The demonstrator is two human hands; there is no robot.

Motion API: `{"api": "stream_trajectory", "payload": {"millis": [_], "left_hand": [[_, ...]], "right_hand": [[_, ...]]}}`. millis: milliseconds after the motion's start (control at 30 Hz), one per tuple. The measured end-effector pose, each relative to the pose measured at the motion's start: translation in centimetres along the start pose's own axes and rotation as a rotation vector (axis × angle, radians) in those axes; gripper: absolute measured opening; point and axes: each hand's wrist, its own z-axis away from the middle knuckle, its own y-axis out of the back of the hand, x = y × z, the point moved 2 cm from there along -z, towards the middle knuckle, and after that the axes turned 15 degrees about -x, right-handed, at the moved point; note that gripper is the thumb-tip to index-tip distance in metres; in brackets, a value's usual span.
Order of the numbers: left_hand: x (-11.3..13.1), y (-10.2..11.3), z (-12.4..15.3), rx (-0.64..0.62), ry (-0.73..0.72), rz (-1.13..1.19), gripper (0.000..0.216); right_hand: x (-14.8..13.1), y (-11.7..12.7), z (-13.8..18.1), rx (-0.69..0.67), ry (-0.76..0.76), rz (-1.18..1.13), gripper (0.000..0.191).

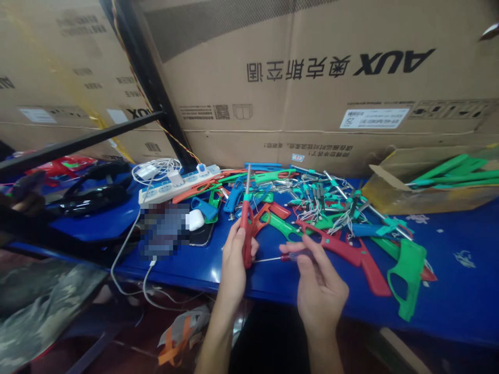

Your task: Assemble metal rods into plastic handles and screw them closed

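My left hand point(235, 259) is closed round a red plastic handle point(246, 234) held upright, with a teal collar and a metal rod sticking up from its top. My right hand point(317, 285) pinches a small screwdriver point(290, 256) with a clear, reddish handle; its thin shaft points left and its tip touches the red handle. Both hands hover over the front edge of the blue table point(448, 291). Behind them lies a heap of red, green and blue plastic handles point(343, 244) mixed with metal rods and wire springs point(331, 208).
A white power strip point(175, 188) with chargers and cables sits at the back left, a phone and white earbud case point(195, 219) near it. A cardboard box of green parts point(429, 187) stands at right. Large cartons point(312, 78) wall off the back.
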Motion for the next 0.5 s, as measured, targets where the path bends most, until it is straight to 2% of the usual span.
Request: {"api": "stream_trajectory", "payload": {"millis": [100,300,500], "left_hand": [[-0.13,0.09,-0.01,0.003,0.002,-0.015,0.052],[-0.02,0.07,-0.02,0.026,0.002,0.032,0.053],[-0.1,0.07,0.05,0.04,-0.008,-0.005,0.053]], "right_hand": [[0.12,0.04,0.04,0.004,0.032,-0.041,0.029],[-0.04,0.06,0.09,-0.074,-0.025,0.0,0.039],[0.01,0.45,-0.36,-0.026,0.073,-0.071,0.016]]}}
